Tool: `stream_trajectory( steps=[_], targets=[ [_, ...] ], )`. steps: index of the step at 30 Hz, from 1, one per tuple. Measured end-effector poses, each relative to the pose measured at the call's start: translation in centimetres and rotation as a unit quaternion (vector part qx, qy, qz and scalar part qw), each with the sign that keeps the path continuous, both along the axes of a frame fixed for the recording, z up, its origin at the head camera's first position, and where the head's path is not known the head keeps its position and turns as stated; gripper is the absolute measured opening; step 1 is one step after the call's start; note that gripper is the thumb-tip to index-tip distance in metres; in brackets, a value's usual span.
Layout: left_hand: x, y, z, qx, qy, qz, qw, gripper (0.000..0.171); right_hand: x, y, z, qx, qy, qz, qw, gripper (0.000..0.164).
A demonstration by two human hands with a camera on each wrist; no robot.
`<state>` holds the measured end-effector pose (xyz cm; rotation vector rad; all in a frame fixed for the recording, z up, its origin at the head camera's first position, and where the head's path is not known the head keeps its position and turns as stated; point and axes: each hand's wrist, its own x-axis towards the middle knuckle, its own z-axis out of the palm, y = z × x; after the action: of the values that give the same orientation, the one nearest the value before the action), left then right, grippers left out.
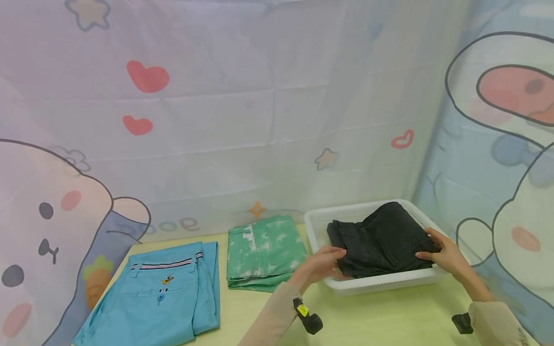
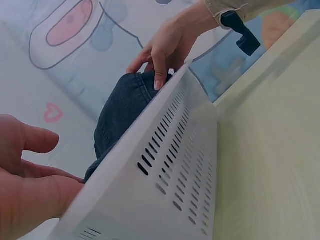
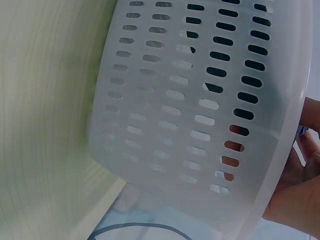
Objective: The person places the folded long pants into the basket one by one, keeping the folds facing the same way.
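A folded pair of black jeans [image 1: 381, 240] lies tilted in a white plastic basket [image 1: 389, 278], with its right part raised toward the back rim. At the left end of the jeans, my left hand [image 1: 318, 265] grips their edge just over the basket's front left corner. My right hand [image 1: 450, 254] pinches the right edge between thumb and fingers, also seen in the left wrist view, where the right hand [image 2: 170, 45] is above the basket rim. In the right wrist view the basket's slotted wall [image 3: 175, 120] hides most of the right hand [image 3: 300, 185].
Left of the basket lies a folded green and white patterned garment [image 1: 266, 250]. Farther left is a folded pair of blue trousers [image 1: 160, 298] with a striped waistband. They rest on a pale yellow-green table [image 1: 368, 322]. A printed curtain [image 1: 259, 120] hangs behind and at the right.
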<state>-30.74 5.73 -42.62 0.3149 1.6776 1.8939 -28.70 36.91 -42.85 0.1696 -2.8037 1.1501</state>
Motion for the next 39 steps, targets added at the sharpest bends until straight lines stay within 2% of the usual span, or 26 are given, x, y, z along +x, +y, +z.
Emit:
stream_trajectory(
  steps=[6,10,13,20,24,31,35,39],
  targets=[
    [-0.2,0.2,0.0,-0.048,0.018,-0.013,0.9986,0.050,-0.1,0.0,-0.1,0.021,0.011,-0.007,1.000,0.079],
    [-0.3,0.4,0.0,-0.095,0.048,-0.019,0.9941,0.049,-0.3,-0.2,-0.3,0.044,0.042,-0.009,0.998,0.074],
    [-0.3,0.4,0.0,-0.119,0.058,-0.025,0.9909,0.048,-0.4,-0.4,-0.4,0.066,0.062,-0.012,0.996,0.071],
    [-0.3,0.7,0.2,-0.125,0.035,-0.027,0.9912,0.049,-0.5,-0.6,-0.4,0.102,0.069,-0.019,0.992,0.071],
    [-0.3,0.9,0.1,-0.117,0.020,-0.024,0.9927,0.048,-0.7,-0.5,-0.4,0.120,0.055,-0.020,0.991,0.075],
    [0.1,1.1,0.2,-0.111,-0.002,0.023,0.9935,0.051,-0.8,-0.5,0.0,0.163,0.024,-0.018,0.986,0.069],
    [0.2,1.3,0.0,-0.134,0.025,0.031,0.9902,0.050,-0.8,-0.6,0.3,0.193,0.020,-0.004,0.981,0.065],
    [0.5,1.2,0.1,-0.188,0.093,0.010,0.9777,0.043,-0.7,-0.6,0.6,0.216,0.010,0.013,0.976,0.058]
  ],
)
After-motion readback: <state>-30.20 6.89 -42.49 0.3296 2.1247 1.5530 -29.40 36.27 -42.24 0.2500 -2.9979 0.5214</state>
